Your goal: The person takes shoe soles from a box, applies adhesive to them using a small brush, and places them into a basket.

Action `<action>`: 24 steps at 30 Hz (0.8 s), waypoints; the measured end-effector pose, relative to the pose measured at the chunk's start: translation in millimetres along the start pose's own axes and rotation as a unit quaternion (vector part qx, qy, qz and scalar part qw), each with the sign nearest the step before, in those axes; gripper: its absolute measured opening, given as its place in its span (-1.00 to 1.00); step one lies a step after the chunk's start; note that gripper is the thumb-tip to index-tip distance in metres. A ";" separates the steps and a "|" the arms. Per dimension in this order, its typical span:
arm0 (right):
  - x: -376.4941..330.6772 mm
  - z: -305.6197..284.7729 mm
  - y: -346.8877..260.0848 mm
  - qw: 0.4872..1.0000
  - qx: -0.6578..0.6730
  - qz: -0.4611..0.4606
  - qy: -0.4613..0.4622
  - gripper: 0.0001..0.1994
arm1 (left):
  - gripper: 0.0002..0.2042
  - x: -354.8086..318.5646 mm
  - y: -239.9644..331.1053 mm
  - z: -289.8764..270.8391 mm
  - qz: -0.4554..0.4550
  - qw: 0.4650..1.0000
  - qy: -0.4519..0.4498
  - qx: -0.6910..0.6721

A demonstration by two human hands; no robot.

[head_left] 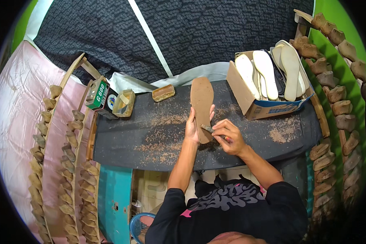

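Note:
A brown shoe sole point(201, 95) is held up over the dark-covered table, its long axis pointing away from me. My left hand point(191, 125) grips its left edge near the narrower end, with fingertips showing at the far edge. In my right hand point(230, 137) is a short, dark, stick-like tool point(206, 128), pinched between thumb and fingers. Its tip touches or nearly touches the sole's face close to the near end. What kind of tool it is I cannot make out. Brown crumbs point(166, 120) lie scattered on the table beneath.
Pale insoles point(264, 73) fill a cardboard box point(248, 106) at the back right. A green tin point(99, 96), a cut-open container point(124, 103) and a small tray point(163, 93) stand at the back left. Racks of shoe lasts point(71, 138) flank the table point(232, 156); a blue basket point(139, 223) sits below.

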State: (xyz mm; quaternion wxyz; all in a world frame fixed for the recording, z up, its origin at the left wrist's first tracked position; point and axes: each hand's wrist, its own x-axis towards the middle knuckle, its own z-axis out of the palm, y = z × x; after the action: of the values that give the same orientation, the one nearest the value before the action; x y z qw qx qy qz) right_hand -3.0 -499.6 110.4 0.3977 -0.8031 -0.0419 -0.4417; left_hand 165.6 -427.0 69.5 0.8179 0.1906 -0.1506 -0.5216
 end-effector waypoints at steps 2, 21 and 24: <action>1.0 -7.9 14.5 0.999 0.046 0.006 0.020 -0.86 | -0.41 3.6 -4.3 2.2 -0.029 1.000 0.003 0.000; 62.2 -21.7 21.3 0.990 0.106 0.053 0.078 -0.91 | -0.53 -13.8 18.1 6.4 -0.017 0.995 -0.046 0.085; 74.3 -11.9 19.6 0.997 0.039 0.009 0.059 -0.88 | -0.51 -15.7 22.0 19.3 -0.018 0.995 -0.031 0.093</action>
State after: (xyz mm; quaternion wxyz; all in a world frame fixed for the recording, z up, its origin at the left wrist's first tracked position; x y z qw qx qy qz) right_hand 42.2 -542.1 157.3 0.4347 -0.7600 -0.0282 -0.4822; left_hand 168.1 -407.3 96.1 0.7822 0.2524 -0.2204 -0.5253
